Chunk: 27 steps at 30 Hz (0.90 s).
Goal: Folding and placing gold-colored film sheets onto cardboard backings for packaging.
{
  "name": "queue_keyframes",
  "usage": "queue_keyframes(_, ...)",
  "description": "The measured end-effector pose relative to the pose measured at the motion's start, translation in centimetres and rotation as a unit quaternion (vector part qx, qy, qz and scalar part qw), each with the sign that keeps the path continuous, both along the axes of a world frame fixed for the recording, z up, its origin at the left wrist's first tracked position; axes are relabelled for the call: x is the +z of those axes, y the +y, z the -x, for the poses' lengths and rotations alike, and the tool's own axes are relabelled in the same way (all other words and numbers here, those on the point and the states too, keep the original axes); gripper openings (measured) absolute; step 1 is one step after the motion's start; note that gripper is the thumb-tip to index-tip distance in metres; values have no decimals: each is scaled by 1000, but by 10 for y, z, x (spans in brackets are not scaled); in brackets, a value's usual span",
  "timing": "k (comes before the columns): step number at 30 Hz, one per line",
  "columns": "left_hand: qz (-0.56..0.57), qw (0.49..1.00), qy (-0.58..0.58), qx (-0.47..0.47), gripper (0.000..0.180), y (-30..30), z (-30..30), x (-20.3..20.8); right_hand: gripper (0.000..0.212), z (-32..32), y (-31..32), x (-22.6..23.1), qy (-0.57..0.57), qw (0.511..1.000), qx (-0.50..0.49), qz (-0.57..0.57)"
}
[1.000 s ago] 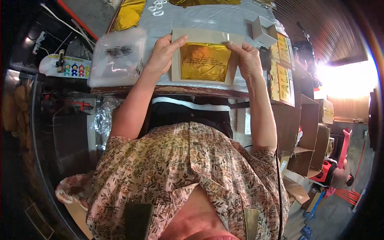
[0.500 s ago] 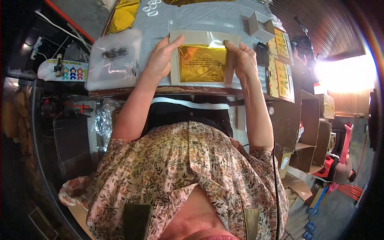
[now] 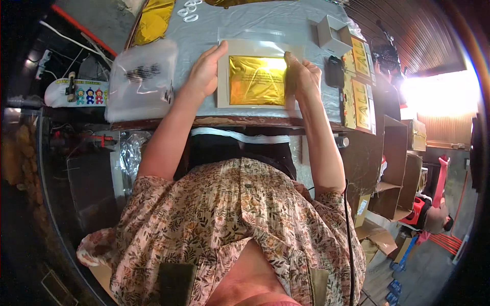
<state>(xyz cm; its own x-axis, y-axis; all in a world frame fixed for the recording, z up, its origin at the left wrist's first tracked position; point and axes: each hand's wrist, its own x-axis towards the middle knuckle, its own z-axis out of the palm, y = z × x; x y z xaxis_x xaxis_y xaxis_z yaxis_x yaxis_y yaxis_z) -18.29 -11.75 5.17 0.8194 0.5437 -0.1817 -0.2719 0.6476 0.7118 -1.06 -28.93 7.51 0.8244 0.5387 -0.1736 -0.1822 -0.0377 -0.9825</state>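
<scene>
Between my hands, at the table's near edge, is a clear plastic bag with a pale backing card in it. In front of the card shows a shiny gold foil packet with small dark print. My left hand is at the bag's left edge, thumb along the side and the other fingers mostly hidden. On the right edge, my right hand grips with the thumb on top and the fingers partly out of sight. The bag's unfilled end lies toward the far side.
A stack of clear plastic bags lies left on the table. Gold foil and white rings are farther back. To the right stand an open white box, a dark object and yellow printed packs. Cardboard boxes stand beyond.
My right hand has shifted slightly left and its fingers have drawn in. My left thumb has slid off the card toward its left edge. Glare on the gold foil has spread.
</scene>
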Motion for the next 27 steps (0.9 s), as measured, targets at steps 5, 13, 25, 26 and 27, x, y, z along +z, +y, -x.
queue_keyframes(5,-177,972,144,-52,44,28,-11,-6,27,-16,14,-11,-81,992,2,97)
queue_keyframes(13,-699,684,194,78,59,41,16,-10,54,-13,-1,-19,-557,786,7,269)
queue_keyframes(25,-836,488,204,-148,96,6,11,-14,85,32,3,-38,-606,699,260,276)
queue_keyframes(26,-836,488,204,-148,96,6,10,-15,85,31,2,-38,-607,695,263,282)
queue_keyframes(27,-833,491,207,-149,96,7,10,-15,85,29,1,-38,-607,691,267,289)
